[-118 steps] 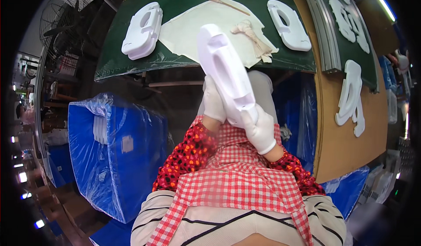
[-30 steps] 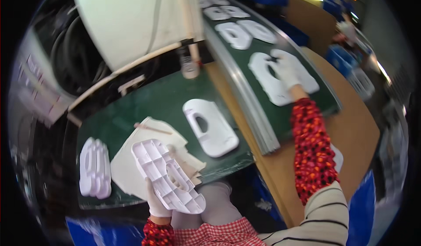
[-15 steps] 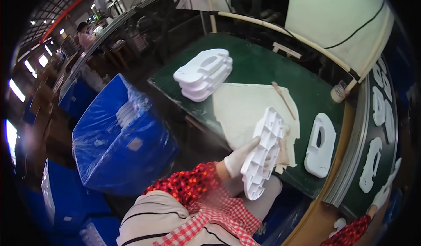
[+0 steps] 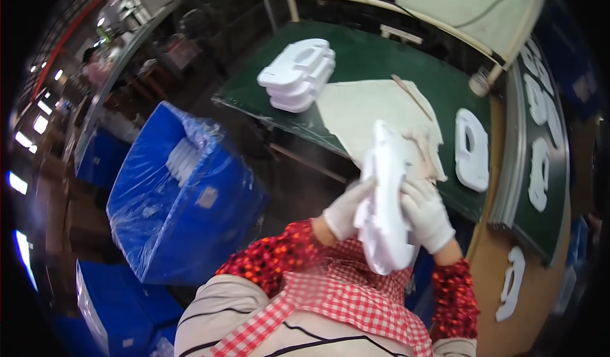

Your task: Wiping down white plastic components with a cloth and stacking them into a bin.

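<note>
Head view: both gloved hands hold one white part (image 4: 386, 204) upright on its long axis, above the lap and in front of the near edge of the bench (image 4: 368, 52). Left hand (image 4: 348, 212) has its grip closed on the part's left edge; right hand (image 4: 427, 216) has its grip around the right edge, fingers bent against the side. The part is blurred, so its finer detail cannot be told.

Beyond it a cream cloth (image 4: 365, 106) lies on the bench, with a thin stick (image 4: 412, 97) across its far corner and a crumpled rag (image 4: 422, 155) near its right side. A stack (image 4: 298, 77) of similar white parts sits left of the cloth; a single part (image 4: 471, 160) lies to the right. Farther right, a green belt (image 4: 546, 230) carries more, and one white piece (image 4: 510, 286) rests on the brown board (image 4: 534, 300). At left stands a blue bin (image 4: 222, 223) lined with clear film, with white pieces (image 4: 184, 161) inside.

The step in hand appears to be two-handed handling of the part, perhaps turning it or looking it over. From here, the next move calls for a firm hold on both edges and room to swing clear of the bench edge.
</note>
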Motion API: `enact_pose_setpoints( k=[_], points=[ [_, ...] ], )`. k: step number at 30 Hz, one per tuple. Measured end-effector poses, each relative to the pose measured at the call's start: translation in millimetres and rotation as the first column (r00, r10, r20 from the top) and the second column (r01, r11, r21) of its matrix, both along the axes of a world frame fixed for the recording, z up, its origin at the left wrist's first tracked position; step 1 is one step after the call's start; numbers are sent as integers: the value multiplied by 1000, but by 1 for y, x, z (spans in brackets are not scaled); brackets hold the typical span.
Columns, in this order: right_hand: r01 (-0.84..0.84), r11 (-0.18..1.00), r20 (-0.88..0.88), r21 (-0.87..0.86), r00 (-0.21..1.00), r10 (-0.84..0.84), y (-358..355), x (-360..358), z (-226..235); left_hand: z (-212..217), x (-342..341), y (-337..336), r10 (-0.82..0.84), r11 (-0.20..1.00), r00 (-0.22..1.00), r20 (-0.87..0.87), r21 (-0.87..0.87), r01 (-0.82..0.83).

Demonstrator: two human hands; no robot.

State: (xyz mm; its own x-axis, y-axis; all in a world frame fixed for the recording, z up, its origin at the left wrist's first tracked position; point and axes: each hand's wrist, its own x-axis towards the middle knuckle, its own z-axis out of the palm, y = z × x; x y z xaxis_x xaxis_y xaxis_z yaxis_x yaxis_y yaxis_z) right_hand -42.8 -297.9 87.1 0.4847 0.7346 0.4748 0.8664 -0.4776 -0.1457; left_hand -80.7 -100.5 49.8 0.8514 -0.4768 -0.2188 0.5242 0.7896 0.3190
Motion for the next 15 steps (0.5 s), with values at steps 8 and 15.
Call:
enact_pose_setpoints(
  k=[8, 15],
  points=[
    [365, 887, -763, 281, 646, -24, 38, -77, -29, 5, -15, 10, 81, 826, 980, 180, 538, -167],
    [449, 873, -773, 189, 617, -150, 33, -100, -30, -1, -19, -8, -6, 737, 956, 295, 648, -195]
  ],
)
